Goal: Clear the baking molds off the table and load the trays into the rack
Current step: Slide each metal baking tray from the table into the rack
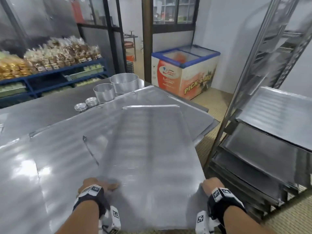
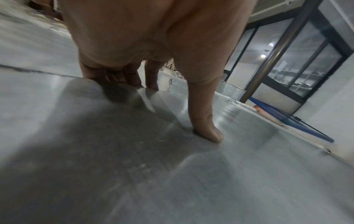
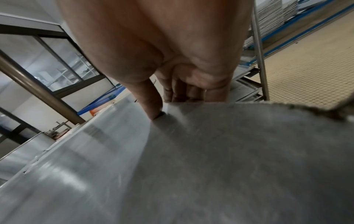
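A long flat metal tray (image 1: 152, 149) is held over the table, its near end in both hands. My left hand (image 1: 98, 184) grips its left edge, thumb (image 2: 208, 128) pressed on top and fingers (image 2: 122, 75) curled under the rim. My right hand (image 1: 211, 184) grips the right edge the same way, thumb (image 3: 153, 106) on top. More trays (image 1: 67, 149) lie flat on the table beneath. At the far side of the table stand two round metal molds (image 1: 124, 82) and two stacks of small molds (image 1: 86, 104). The rack (image 1: 263, 149) stands to the right.
The rack holds several trays (image 1: 276, 115) on its lower rails. A chest freezer (image 1: 185, 71) stands beyond the table's far corner. Blue shelves with bagged goods (image 1: 50, 54) line the left wall. Tiled floor (image 1: 212, 102) separates table and rack.
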Demonstrator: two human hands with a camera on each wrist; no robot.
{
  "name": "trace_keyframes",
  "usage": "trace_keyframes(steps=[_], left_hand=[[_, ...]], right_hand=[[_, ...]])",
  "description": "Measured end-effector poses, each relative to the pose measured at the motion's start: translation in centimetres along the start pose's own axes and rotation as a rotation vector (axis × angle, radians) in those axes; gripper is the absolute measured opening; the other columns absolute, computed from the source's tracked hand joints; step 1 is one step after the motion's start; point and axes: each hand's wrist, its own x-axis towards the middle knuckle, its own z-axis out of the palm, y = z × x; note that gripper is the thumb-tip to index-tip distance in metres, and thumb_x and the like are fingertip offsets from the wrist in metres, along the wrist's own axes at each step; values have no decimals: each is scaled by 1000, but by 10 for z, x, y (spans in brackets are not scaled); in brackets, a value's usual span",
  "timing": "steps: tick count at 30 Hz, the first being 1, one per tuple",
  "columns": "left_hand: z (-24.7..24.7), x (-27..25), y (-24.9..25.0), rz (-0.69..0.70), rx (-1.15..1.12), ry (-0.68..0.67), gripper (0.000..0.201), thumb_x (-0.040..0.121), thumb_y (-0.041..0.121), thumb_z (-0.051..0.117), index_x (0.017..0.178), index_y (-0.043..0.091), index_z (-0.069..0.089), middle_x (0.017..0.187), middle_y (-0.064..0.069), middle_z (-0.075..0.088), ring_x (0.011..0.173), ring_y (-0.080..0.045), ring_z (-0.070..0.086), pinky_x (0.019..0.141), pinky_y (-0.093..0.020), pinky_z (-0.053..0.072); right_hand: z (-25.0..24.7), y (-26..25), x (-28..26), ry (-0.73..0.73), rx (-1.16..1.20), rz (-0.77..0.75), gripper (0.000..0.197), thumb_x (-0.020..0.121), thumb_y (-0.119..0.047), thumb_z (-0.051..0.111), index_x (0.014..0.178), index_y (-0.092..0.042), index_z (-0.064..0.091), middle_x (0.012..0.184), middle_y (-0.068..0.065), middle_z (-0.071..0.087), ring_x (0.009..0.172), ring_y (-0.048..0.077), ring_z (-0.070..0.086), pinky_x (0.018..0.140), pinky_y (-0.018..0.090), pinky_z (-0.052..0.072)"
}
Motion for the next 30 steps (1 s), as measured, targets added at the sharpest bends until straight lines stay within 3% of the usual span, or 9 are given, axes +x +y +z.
trace_keyframes(steps=[2,4,6,9,13,17,20,24,30], left_hand=[[-13,1,9,26,-10,-16,60,30,43,96,72,14,65,95,-12,70,92,-31,69,88,-41,57],[-18,21,13,36,-31,-13,69,27,47,95,78,12,66,97,-12,70,94,-34,68,88,-43,57],[-21,33,20,57,-1,-20,83,21,54,89,88,12,65,101,-11,69,97,-36,66,88,-43,56],[-23,45,25,100,38,-50,75,25,52,84,85,13,61,101,-12,69,95,-34,68,87,-43,57],[-19,66,22,112,16,-14,101,15,62,84,101,12,63,102,-13,70,95,-34,67,84,-42,57],[-27,56,14,130,0,-29,91,37,62,90,106,8,65,107,-14,70,97,-34,67,82,-39,56],[-31,52,-5,38,-90,-69,69,54,53,92,90,2,63,99,-17,69,89,-34,66,73,-35,51],[-26,37,-41,-90,-293,-29,62,60,50,90,76,-3,63,74,-17,67,66,-29,64,55,-30,45],[20,16,-67,-137,-443,-13,107,50,65,87,130,0,58,112,-18,67,97,-35,67,83,-37,55]], right_hand=[[6,-6,-4,2,100,45,42,100,-19,35,136,-8,55,140,14,54,131,27,50,97,25,45],[7,-14,-14,36,203,65,43,101,-17,33,139,-10,53,142,13,52,133,27,48,105,29,41],[13,-18,-17,54,266,93,43,101,-15,33,139,-10,52,142,13,52,131,27,50,102,29,41],[16,-25,-21,29,341,142,42,100,-14,35,138,-9,53,140,15,53,128,29,52,93,27,43],[11,-29,-24,-61,402,99,40,101,-9,36,136,-9,55,138,14,56,126,28,55,82,27,40],[17,-23,-11,21,538,205,32,92,-16,54,117,-1,68,117,17,68,91,24,61,57,20,39],[13,-20,-1,40,641,237,25,84,-13,61,101,0,72,92,14,68,83,27,60,67,25,43],[3,-26,13,58,706,211,40,82,-24,70,105,7,66,100,21,69,90,32,63,75,30,45],[-12,-26,24,54,735,140,31,84,-23,70,63,-2,62,69,12,62,80,31,61,70,29,41]])
